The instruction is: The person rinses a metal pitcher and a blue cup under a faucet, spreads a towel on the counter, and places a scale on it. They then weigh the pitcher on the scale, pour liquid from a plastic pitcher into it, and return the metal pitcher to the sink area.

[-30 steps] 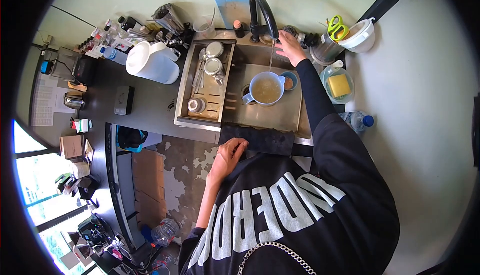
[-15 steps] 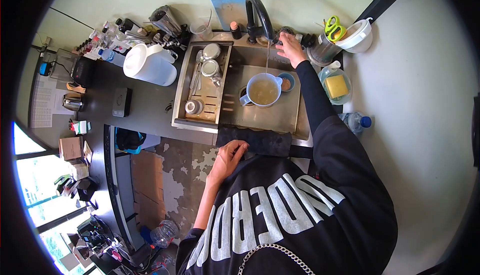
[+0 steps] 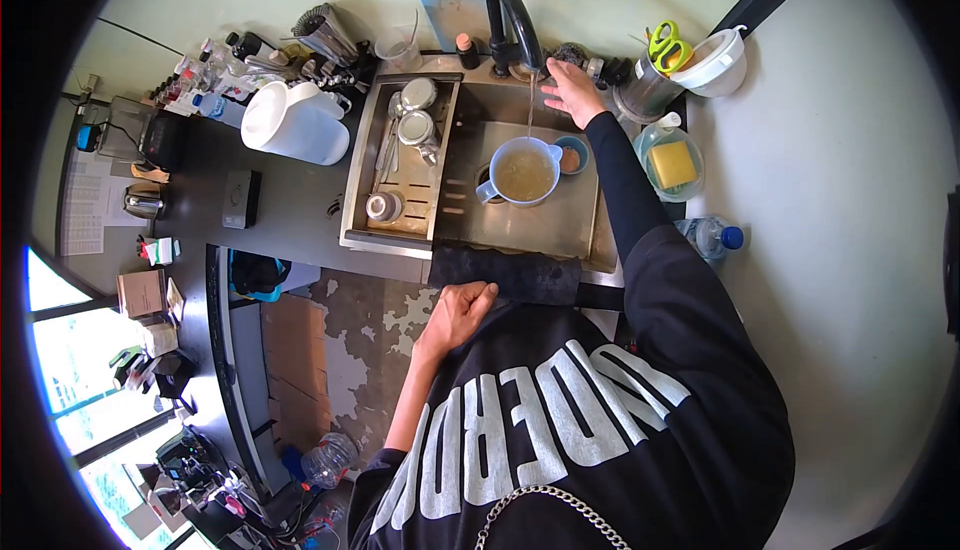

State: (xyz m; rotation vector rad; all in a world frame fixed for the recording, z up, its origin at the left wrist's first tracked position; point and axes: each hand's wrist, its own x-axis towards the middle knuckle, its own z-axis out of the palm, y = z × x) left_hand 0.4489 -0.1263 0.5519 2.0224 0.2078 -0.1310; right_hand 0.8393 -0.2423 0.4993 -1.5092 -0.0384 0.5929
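Note:
Water runs from the black faucet [image 3: 518, 25] into a light blue bowl with a handle [image 3: 525, 172], which holds cloudy liquid and sits in the sink [image 3: 500, 230]. My right hand [image 3: 575, 93] is beside the running water, fingers apart, holding nothing. Close to my body, my left hand [image 3: 462, 312] is closed near the dark mat [image 3: 505, 275] on the sink's front edge; nothing shows in it. A small blue cup [image 3: 571, 155] stands against the bowl's right side.
Left of the basin, a drying tray [image 3: 410, 225] holds metal jars and cutlery. A white pitcher [image 3: 305, 130] stands on the dark counter. At right are a yellow sponge [image 3: 673, 165] in a bowl, a water bottle [image 3: 712, 238] and green-handled scissors [image 3: 665, 45]. A blue board [image 3: 452, 10] leans behind.
My right hand has shifted slightly left toward the water stream, and its fingers have spread. The whole view has shifted a little. My left hand stays closed near the mat.

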